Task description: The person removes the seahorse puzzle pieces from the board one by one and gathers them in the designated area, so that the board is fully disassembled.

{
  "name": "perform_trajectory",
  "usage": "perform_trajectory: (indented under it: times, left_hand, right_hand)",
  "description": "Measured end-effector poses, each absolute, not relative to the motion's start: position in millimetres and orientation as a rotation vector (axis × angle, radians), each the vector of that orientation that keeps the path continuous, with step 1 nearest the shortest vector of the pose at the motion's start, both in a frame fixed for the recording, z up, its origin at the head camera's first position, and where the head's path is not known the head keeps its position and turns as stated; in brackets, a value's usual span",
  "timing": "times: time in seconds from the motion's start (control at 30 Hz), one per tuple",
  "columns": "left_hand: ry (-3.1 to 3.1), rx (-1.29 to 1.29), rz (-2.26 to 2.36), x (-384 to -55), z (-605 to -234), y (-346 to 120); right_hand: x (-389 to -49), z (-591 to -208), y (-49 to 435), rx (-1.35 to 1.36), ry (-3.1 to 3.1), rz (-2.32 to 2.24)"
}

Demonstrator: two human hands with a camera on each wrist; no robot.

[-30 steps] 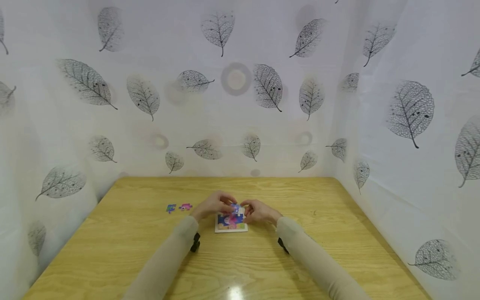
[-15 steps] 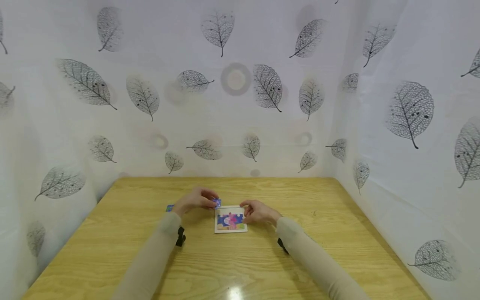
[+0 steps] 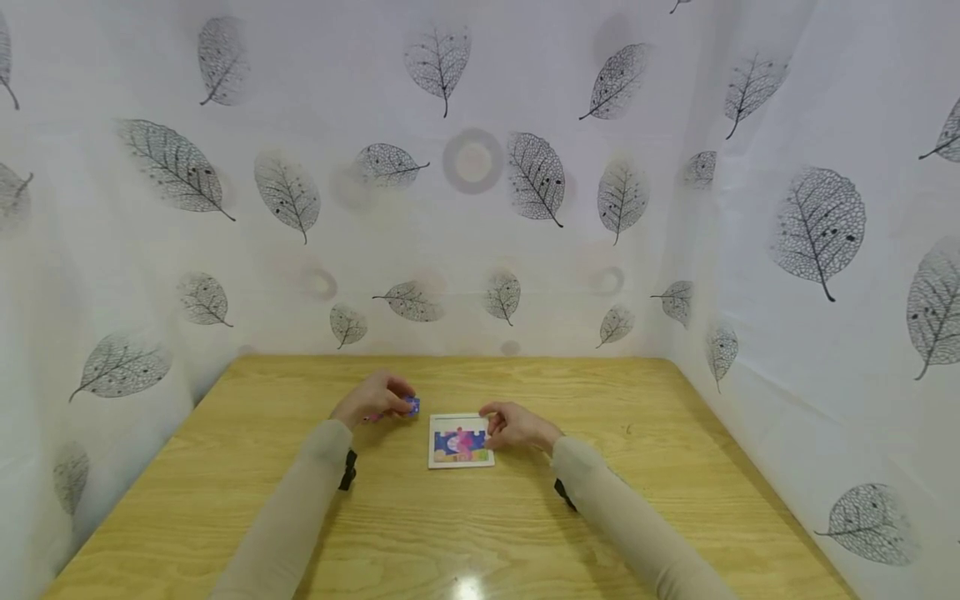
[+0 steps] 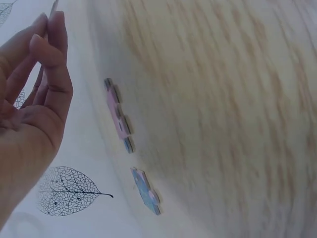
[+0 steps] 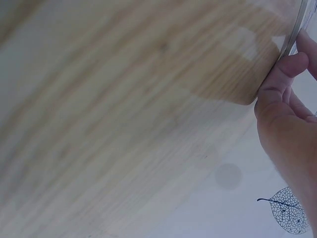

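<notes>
My left hand (image 3: 378, 397) pinches a blue-purple puzzle piece (image 3: 413, 406) between thumb and fingertips, over the table left of the puzzle board. In the left wrist view the piece (image 4: 53, 7) shows only as a thin edge. The white-framed puzzle board (image 3: 447, 422) lies flat, its lower part filled with a pink and blue picture and its upper part bare. My right hand (image 3: 519, 425) holds the board's right edge with curled fingers. Two loose pieces, one pink (image 4: 118, 115) and one bluish (image 4: 145, 191), lie on the table near my left hand, mostly hidden by it in the head view.
The wooden table (image 3: 480, 533) runs back to a white curtain (image 3: 465, 233) printed with dark leaves, which also hangs along both sides. A dark camera band sits on each wrist.
My left hand has drawn back leftward from the board with the blue-purple piece, uncovering the board's bare upper part. My right hand has stayed at the board's right edge.
</notes>
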State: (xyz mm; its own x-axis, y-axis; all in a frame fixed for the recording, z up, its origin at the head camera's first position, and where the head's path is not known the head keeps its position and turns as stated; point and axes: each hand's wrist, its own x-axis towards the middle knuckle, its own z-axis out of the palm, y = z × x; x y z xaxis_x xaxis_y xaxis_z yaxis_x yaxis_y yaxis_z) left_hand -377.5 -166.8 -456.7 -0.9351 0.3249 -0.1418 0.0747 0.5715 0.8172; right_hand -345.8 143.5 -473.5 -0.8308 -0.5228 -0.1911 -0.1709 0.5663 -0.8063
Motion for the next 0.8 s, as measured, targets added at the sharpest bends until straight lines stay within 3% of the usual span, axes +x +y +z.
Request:
perform_trajectory:
  times: [0.8]
  left_hand:
    - [2.686,0.316,1.127,-379.3,-470.4,-170.4]
  right_hand:
    - [-347.4,-476.2,144.7,-0.565,2.385,-1.184]
